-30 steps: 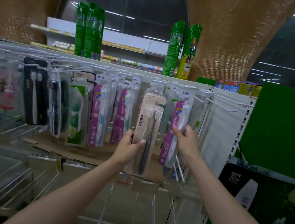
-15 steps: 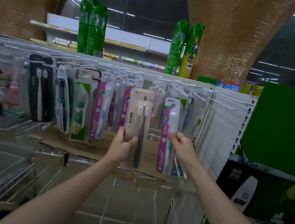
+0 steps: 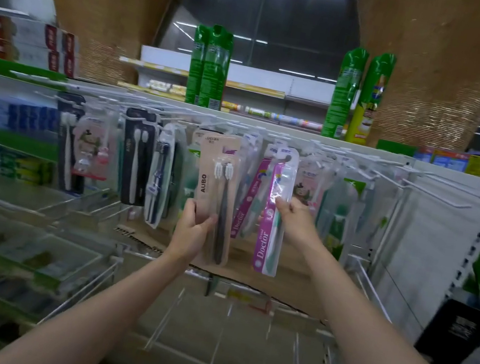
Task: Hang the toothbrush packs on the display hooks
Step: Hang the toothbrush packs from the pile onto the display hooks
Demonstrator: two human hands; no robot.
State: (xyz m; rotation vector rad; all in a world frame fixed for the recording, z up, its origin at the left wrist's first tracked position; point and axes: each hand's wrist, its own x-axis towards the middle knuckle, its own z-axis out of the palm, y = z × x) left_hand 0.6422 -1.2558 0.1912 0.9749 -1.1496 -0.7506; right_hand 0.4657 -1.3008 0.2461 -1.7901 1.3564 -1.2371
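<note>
My left hand grips the lower part of a beige AUBO toothbrush pack and holds it upright in front of the hook row. My right hand pinches a purple Doctor toothbrush pack at its middle; the pack hangs upright just right of the beige one. White display hooks run along the top of the white panel. Those at the right are bare, while the ones from the left to the centre carry several hanging packs.
Green spray cans stand on top of the display. Wire shelves jut out below the hooks. Cardboard lies under the hanging packs. A dark box sits low at the right, and toothpaste boxes fill the left shelves.
The view has shifted so the display sits further right. My right hand has pulled the purple Doctor pack off the rack and toward me. My left hand still holds the beige pack.
</note>
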